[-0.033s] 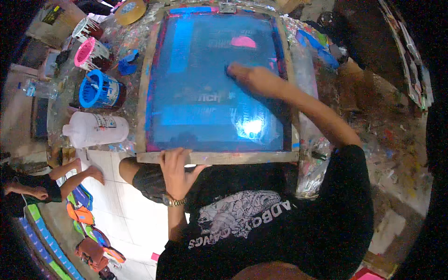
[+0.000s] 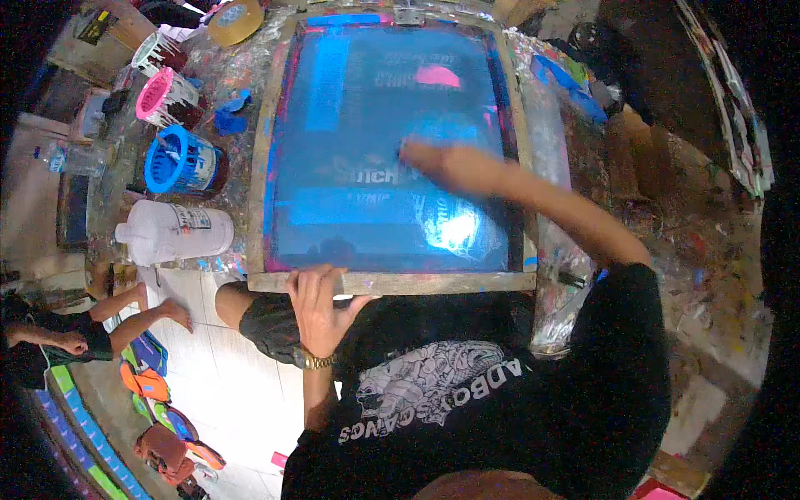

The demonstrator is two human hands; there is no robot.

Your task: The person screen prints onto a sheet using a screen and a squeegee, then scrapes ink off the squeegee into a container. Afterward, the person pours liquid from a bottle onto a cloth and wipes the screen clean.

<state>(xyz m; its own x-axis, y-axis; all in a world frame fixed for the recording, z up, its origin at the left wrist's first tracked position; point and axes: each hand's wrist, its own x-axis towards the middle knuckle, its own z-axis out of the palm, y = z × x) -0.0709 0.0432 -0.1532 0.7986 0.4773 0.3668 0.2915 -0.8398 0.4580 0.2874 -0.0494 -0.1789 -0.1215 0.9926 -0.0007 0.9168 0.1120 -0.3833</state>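
A wooden-framed screen (image 2: 260,167) with blue mesh, pale lettering and a pink patch near its top lies on the worktable. My left hand (image 2: 321,312) grips the near rail, fingers over the top and thumb low at the edge. My right hand (image 2: 450,171), blurred by motion, is closed at the middle of the mesh, its fingertips at the surface beside the lettering; whatever it may hold is hidden.
Blue (image 2: 179,167), pink (image 2: 162,104) and white (image 2: 158,54) paint containers, a white bottle (image 2: 179,233) and a tape roll (image 2: 233,21) line the left side. Another person's bare legs (image 2: 150,321) are at lower left. Blue scraps (image 2: 567,83) lie at upper right.
My right hand has moved down across the mesh, toward me and slightly left. The screen and my left hand appear shifted very slightly right in the picture.
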